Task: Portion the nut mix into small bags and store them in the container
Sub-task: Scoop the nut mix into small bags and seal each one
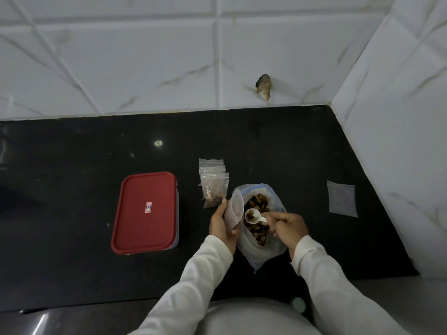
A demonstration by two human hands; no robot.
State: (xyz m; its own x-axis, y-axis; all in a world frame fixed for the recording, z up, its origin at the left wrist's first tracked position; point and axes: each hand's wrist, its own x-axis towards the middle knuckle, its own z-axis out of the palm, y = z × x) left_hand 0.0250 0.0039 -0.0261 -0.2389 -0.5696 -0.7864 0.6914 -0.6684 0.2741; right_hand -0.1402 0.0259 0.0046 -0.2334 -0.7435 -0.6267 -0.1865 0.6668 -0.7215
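Observation:
A large clear bag of nut mix [257, 213] lies open on the black counter. My right hand [289, 227] pinches the handle of a small white scoop [251, 216] that carries a few nuts above the bag's mouth. My left hand [223, 224] grips a small clear bag [233, 211], held open just left of the scoop. Three small filled bags [214, 182] lie overlapping behind my left hand. An empty small bag [342, 199] lies flat to the right. The container with its red lid [146, 211] on stands to the left.
The black counter [72, 189] ends at a white tiled wall [145, 56] behind and another tiled wall [399, 117] on the right. The tile has a chipped hole [263, 87]. The counter's front edge runs along the bottom left.

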